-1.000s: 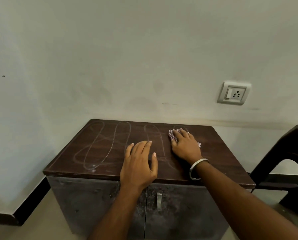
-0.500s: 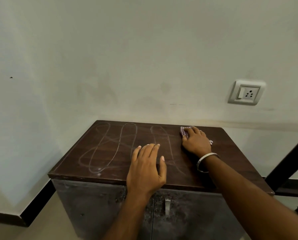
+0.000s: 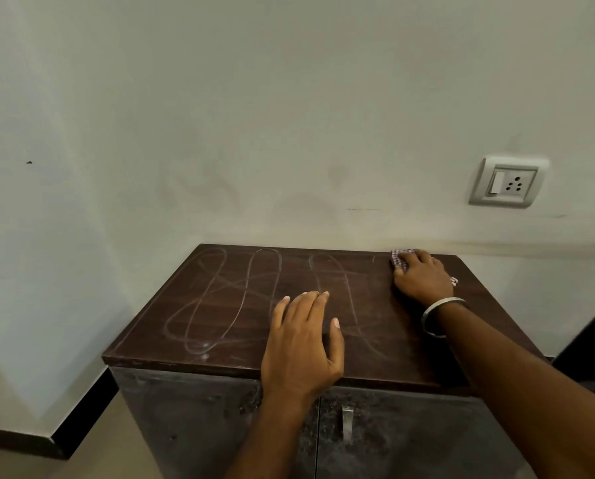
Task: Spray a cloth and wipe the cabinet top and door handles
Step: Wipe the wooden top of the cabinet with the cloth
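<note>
My right hand [image 3: 422, 279] is pressing the checked cloth [image 3: 400, 258] down on the cabinet top [image 3: 220, 305], right up at the far right corner where the top is meeting the wall [image 3: 289, 115]. My fingers are curling over the cloth, so most of it is hiding under my palm; a bit is poking out past my fingertips and another scrap by my wrist. A metal bangle [image 3: 439, 314] is sitting on that wrist. My left hand [image 3: 301, 344] is lying flat on the top near the front edge, fingers straight and together, thumb out to the side, holding nothing. Pale looping streaks [image 3: 220, 299] are showing across the dark wood to the left of both hands. Below the front edge, a small metal door handle [image 3: 347, 422] is hanging between the two grey doors. A socket [image 3: 508, 181] is sitting on the wall above my right hand.
</note>
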A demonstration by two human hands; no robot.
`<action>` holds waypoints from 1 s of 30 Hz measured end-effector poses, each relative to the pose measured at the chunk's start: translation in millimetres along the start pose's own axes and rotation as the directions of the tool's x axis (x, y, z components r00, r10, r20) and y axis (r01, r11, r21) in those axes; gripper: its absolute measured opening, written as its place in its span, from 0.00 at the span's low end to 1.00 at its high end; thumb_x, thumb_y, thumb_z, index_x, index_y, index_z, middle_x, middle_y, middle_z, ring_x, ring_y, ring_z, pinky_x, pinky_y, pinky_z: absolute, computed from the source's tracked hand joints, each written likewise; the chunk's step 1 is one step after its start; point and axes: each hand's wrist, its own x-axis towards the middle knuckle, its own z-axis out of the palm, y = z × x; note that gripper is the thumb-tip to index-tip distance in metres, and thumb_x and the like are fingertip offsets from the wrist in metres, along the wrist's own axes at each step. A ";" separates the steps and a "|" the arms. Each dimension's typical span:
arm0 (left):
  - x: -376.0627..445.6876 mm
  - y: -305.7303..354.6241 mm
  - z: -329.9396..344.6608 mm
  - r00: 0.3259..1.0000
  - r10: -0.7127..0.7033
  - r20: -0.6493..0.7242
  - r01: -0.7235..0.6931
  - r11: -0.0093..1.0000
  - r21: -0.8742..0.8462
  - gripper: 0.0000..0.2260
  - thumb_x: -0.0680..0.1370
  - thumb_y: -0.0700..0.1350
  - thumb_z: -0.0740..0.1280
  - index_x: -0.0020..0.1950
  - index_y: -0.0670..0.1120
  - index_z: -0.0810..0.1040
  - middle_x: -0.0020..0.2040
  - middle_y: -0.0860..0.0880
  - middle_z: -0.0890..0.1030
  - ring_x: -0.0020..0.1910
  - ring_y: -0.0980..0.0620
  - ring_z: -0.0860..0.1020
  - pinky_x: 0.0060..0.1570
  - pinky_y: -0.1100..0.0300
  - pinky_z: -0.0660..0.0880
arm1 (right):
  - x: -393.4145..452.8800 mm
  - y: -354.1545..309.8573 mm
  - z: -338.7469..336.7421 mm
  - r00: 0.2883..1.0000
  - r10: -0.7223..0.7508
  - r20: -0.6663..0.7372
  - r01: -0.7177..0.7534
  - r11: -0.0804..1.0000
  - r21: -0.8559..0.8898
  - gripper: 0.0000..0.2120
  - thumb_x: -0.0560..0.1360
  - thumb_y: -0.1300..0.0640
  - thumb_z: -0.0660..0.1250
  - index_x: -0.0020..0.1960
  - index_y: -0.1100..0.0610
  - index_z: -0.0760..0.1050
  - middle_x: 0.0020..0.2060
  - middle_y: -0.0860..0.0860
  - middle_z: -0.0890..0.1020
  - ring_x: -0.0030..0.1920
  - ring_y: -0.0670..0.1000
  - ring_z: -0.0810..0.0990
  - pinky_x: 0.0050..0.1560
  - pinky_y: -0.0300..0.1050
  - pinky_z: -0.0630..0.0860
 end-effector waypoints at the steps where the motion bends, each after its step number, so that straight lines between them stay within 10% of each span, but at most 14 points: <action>1: -0.4 0.1 0.1 1.000 -0.001 0.002 0.001 1.000 0.000 0.22 0.79 0.55 0.53 0.69 0.48 0.72 0.66 0.52 0.76 0.67 0.56 0.70 0.74 0.54 0.57 | 1.0 -3.9 1.5 1.000 0.002 0.009 -0.002 1.000 -0.002 0.25 0.78 0.48 0.55 0.75 0.49 0.63 0.76 0.53 0.60 0.74 0.60 0.59 0.75 0.55 0.56; 11: -1.1 -2.7 -2.0 1.000 -0.007 -0.011 0.006 0.998 -0.056 0.22 0.79 0.55 0.53 0.70 0.50 0.71 0.67 0.55 0.74 0.68 0.59 0.68 0.75 0.54 0.56 | 13.2 -44.6 18.2 0.979 -0.158 0.127 0.156 0.987 0.029 0.28 0.77 0.47 0.54 0.76 0.49 0.59 0.77 0.52 0.57 0.76 0.58 0.56 0.76 0.54 0.53; 22: -3.5 -50.2 -28.5 1.000 -0.022 -0.011 0.022 1.000 -0.004 0.23 0.78 0.55 0.51 0.70 0.50 0.71 0.68 0.55 0.74 0.70 0.60 0.66 0.76 0.52 0.48 | 29.9 -15.1 3.2 0.994 0.043 0.098 -0.042 0.999 -0.020 0.28 0.77 0.48 0.56 0.76 0.48 0.59 0.77 0.52 0.57 0.76 0.60 0.55 0.75 0.57 0.53; 30: -9.9 -82.5 -45.8 0.999 -0.033 -0.030 0.035 0.998 0.051 0.22 0.78 0.53 0.52 0.68 0.49 0.73 0.65 0.54 0.76 0.68 0.58 0.69 0.74 0.48 0.52 | 16.2 -87.9 33.6 0.978 -0.165 0.128 0.167 0.986 -0.010 0.27 0.77 0.49 0.53 0.76 0.49 0.60 0.77 0.54 0.58 0.76 0.58 0.55 0.76 0.54 0.51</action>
